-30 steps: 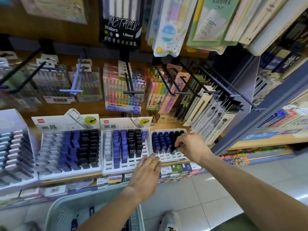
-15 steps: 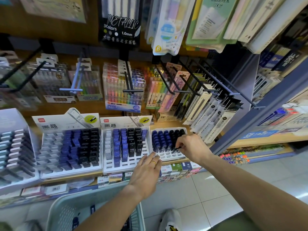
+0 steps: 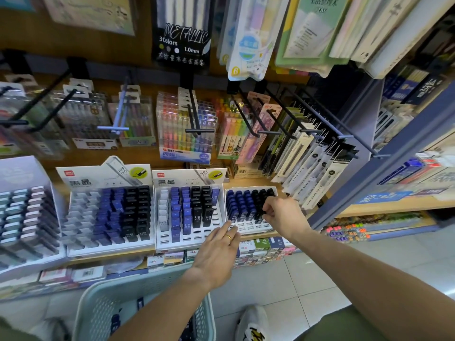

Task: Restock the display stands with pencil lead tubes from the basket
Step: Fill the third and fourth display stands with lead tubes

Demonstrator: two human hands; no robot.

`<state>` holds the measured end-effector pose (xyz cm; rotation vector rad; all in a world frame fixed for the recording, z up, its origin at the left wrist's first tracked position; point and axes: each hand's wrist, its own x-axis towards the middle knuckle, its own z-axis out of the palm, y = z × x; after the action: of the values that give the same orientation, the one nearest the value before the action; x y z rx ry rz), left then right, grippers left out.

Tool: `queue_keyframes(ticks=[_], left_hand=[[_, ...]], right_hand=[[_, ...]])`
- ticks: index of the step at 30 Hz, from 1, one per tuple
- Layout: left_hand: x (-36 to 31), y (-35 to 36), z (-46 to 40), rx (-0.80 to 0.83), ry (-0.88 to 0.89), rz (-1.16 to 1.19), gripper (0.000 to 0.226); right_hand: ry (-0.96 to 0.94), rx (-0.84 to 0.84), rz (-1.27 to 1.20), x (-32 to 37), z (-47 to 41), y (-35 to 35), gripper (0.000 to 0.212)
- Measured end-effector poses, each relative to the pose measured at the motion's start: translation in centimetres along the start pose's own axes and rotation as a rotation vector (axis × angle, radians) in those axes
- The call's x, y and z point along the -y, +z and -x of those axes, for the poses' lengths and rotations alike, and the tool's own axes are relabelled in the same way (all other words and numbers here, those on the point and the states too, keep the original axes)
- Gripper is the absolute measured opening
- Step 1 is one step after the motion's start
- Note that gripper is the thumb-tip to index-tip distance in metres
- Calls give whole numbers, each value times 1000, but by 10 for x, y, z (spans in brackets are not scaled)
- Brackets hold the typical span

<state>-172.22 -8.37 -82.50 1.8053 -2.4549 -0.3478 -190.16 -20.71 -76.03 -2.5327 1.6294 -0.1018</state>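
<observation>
Three white display stands hold blue and black pencil lead tubes: a left stand (image 3: pixel 81 244), a middle stand (image 3: pixel 192 241) and a small right stand (image 3: pixel 248 228). My right hand (image 3: pixel 283 214) pinches a black tube (image 3: pixel 258 219) in the front of the right stand's black rows. My left hand (image 3: pixel 219 249), fingers straight, touches the front edge between the middle and right stands. The pale green basket (image 3: pixel 98 301) sits below my left arm with a few tubes (image 3: pixel 140 303) inside.
A fourth stand with pastel tubes (image 3: pixel 22 217) is at far left. Metal hooks (image 3: pixel 197 119) with hanging pen packs jut out above the stands. A blue shelf post (image 3: pixel 384 166) rises at right. Tiled floor and my shoe (image 3: pixel 253 323) lie below.
My right hand has slid slightly forward and down along the right stand's black rows. My left hand has stayed at the stands' front edge.
</observation>
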Motion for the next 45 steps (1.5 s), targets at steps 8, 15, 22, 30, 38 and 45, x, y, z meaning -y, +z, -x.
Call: queue_keyframes(ticks=[8, 15, 22, 30, 38, 45], left_hand=[[39, -1, 69, -80, -39, 279, 60], [99, 46, 173, 145, -677, 544, 33], [112, 86, 203, 467, -851, 565, 55], [107, 151, 178, 385, -1120, 487, 53], [119, 184, 170, 300, -1029, 448, 54], [122, 201, 154, 112, -1053, 532, 57]], right_hand=[[-40, -13, -95, 50, 40, -22, 19], [-56, 556, -273, 138, 105, 73, 20], [68, 806, -222, 180, 126, 165, 42], [-25, 790, -139, 209, 104, 245, 65], [-118, 807, 13, 211, 94, 289, 68], [-93, 761, 12, 212, 103, 302, 56]])
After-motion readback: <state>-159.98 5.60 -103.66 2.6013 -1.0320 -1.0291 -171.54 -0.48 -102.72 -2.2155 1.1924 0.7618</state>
